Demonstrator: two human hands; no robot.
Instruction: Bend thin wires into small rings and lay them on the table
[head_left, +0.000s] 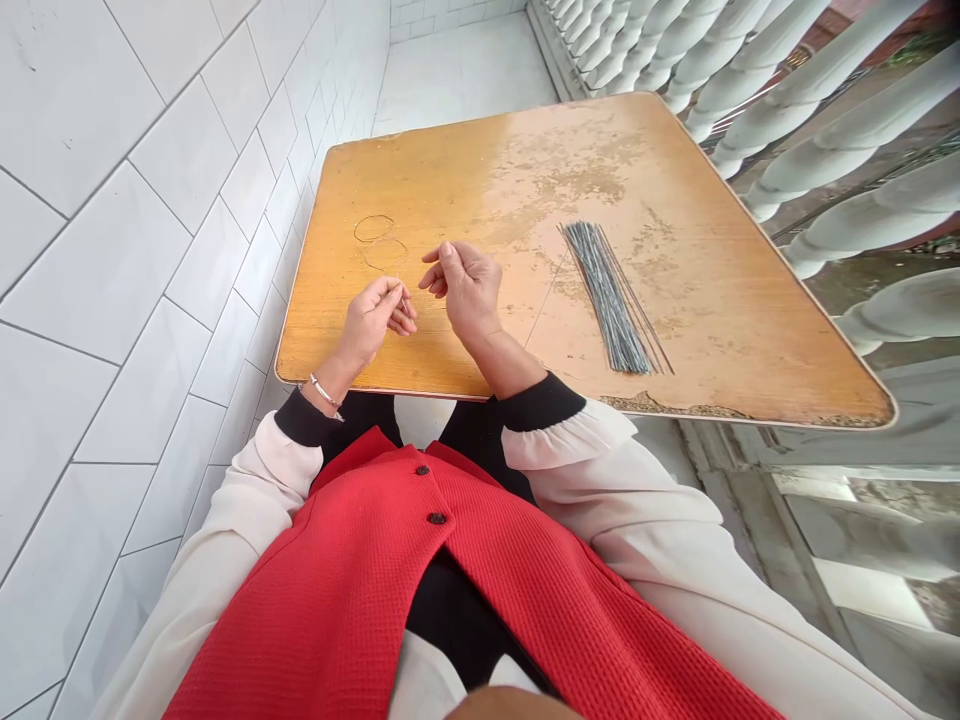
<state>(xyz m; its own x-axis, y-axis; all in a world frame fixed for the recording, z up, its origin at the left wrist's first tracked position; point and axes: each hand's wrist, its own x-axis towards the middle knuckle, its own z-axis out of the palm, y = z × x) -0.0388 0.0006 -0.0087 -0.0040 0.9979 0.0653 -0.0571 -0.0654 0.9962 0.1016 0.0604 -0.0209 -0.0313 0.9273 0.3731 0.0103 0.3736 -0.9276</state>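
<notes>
My left hand (pixel 376 319) hovers over the near left part of the worn wooden table (pixel 525 140), its fingers pinched on a thin piece of wire (pixel 403 296) that barely shows. My right hand (pixel 466 284) is just to its right, fingers curled loosely with the tips toward the left hand; what it holds, if anything, I cannot make out. Two thin wire rings, a far wire ring (pixel 373 228) and a near wire ring (pixel 385 253), lie flat on the table beyond my hands. A bundle of straight grey wires (pixel 609 298) lies to the right of my right hand.
A white tiled wall runs along the table's left side. A row of pale balusters (pixel 810 90) stands along the right. The table's near edge (pixel 675 408) is chipped. My red vest and cream sleeves fill the lower view.
</notes>
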